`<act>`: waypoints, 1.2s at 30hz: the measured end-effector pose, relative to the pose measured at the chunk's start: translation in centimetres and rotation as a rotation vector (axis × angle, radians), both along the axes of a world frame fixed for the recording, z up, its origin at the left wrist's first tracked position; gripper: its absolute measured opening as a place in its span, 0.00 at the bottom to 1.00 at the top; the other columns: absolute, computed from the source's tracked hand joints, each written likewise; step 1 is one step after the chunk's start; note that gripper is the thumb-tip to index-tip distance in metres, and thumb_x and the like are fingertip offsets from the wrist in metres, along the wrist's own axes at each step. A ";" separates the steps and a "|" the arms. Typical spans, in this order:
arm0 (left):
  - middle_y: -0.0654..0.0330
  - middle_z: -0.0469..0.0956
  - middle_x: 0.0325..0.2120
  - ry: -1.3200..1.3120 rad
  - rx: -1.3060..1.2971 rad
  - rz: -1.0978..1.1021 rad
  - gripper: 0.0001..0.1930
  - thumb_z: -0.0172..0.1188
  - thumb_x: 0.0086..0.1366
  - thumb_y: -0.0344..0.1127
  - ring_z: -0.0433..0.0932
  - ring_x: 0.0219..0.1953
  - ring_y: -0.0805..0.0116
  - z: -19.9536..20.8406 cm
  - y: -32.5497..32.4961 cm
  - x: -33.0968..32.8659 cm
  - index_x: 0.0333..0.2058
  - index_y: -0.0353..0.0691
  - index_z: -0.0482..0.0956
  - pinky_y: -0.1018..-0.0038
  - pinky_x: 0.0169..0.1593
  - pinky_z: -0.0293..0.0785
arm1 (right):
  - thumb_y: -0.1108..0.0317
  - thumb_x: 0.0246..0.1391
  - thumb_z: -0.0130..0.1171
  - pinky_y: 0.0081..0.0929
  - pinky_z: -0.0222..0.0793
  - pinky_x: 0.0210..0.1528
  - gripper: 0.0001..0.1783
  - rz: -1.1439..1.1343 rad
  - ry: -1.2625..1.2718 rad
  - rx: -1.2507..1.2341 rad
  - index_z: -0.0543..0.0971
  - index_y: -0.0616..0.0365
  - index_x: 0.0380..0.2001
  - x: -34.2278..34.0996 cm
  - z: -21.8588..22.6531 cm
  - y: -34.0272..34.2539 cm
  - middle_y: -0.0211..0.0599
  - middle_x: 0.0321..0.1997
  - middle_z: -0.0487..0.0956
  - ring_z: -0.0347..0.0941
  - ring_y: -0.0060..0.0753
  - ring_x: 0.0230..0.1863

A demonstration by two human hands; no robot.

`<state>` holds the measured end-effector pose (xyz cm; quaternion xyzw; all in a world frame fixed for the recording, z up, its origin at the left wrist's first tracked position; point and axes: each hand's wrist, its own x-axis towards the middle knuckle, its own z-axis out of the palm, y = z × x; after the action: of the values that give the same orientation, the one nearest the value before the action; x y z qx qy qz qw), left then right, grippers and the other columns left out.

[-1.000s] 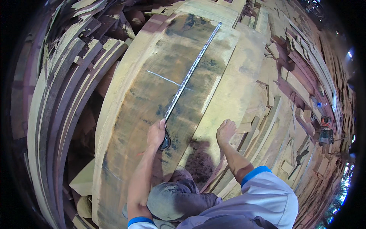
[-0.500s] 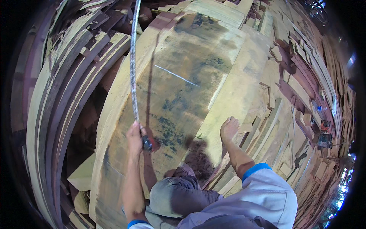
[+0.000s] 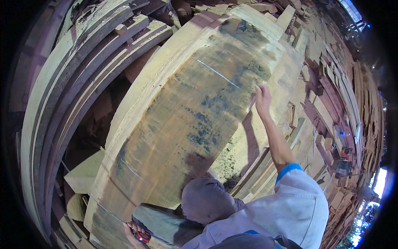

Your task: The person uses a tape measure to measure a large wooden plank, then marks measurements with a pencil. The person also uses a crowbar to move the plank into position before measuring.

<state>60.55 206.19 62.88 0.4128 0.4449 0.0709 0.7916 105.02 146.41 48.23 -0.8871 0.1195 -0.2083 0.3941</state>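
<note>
Low at the front, my left hand (image 3: 132,237) is closed round a red and black tape measure (image 3: 142,236). Its thin blade (image 3: 108,211) runs out to the left across the near end of a wide, dark-stained wooden slab (image 3: 166,128). Farther up, my right hand (image 3: 262,99) has its fingers curled at the slab's right edge; whatever they hold, if anything, I cannot make out. A white line (image 3: 218,74) crosses the slab's far part, and a fainter white line (image 3: 132,169) marks the near left part. My bent knee (image 3: 207,199) is over the slab's near right side.
Long curved timbers (image 3: 83,83) are stacked on the left beside a dark gap. A paler board (image 3: 238,153) lies along the slab's right side. Scattered planks and offcuts (image 3: 323,103) cover the ground to the right, with a small machine (image 3: 344,167) among them.
My left hand has moved down toward me, and the tape blade has swung from upright to leftward. My right hand has reached up to the slab's edge. The view has shifted.
</note>
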 end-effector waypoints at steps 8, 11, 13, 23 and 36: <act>0.62 0.67 0.22 -0.335 -0.256 0.182 0.19 0.37 0.75 0.50 0.73 0.23 0.67 -4.9 0.4 -5.4 0.37 0.41 0.67 0.68 0.25 0.77 | 0.68 0.53 0.53 0.42 0.70 0.46 0.11 0.542 0.051 -0.181 0.78 0.59 0.38 18.6 -0.4 13.8 0.49 0.41 0.78 0.75 0.53 0.44; 0.61 0.69 0.24 -0.370 -0.300 0.132 0.20 0.35 0.75 0.51 0.76 0.27 0.64 -5.2 0.8 -6.1 0.38 0.40 0.68 0.66 0.27 0.78 | 0.68 0.53 0.54 0.44 0.70 0.43 0.08 0.553 0.096 -0.251 0.78 0.58 0.35 20.9 -1.9 16.6 0.49 0.37 0.77 0.74 0.54 0.42; 0.60 0.71 0.25 -0.409 -0.319 0.133 0.22 0.33 0.75 0.52 0.78 0.29 0.62 -5.5 0.9 -6.1 0.39 0.40 0.68 0.65 0.28 0.79 | 0.67 0.53 0.54 0.43 0.69 0.41 0.07 0.507 0.037 -0.254 0.78 0.58 0.31 21.6 -2.6 17.8 0.49 0.33 0.76 0.73 0.55 0.40; 0.56 0.71 0.25 -0.218 -0.392 0.058 0.20 0.35 0.75 0.52 0.75 0.27 0.62 -4.8 2.5 -5.3 0.39 0.41 0.68 0.64 0.30 0.80 | 0.67 0.54 0.54 0.46 0.67 0.40 0.06 0.577 0.053 -0.335 0.76 0.58 0.30 22.7 -3.2 19.6 0.48 0.32 0.74 0.72 0.56 0.38; 0.59 0.68 0.21 -0.302 -0.303 0.146 0.19 0.35 0.76 0.49 0.72 0.21 0.65 -5.9 2.4 -6.0 0.37 0.40 0.68 0.66 0.21 0.76 | 0.71 0.54 0.50 0.44 0.68 0.41 0.06 0.715 0.138 -0.372 0.77 0.59 0.29 11.9 -1.1 5.7 0.49 0.34 0.73 0.72 0.55 0.39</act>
<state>54.58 208.62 56.97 0.2406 0.3557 0.1214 0.8949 116.91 152.10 47.16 -0.9408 -0.2100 -0.0162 0.2656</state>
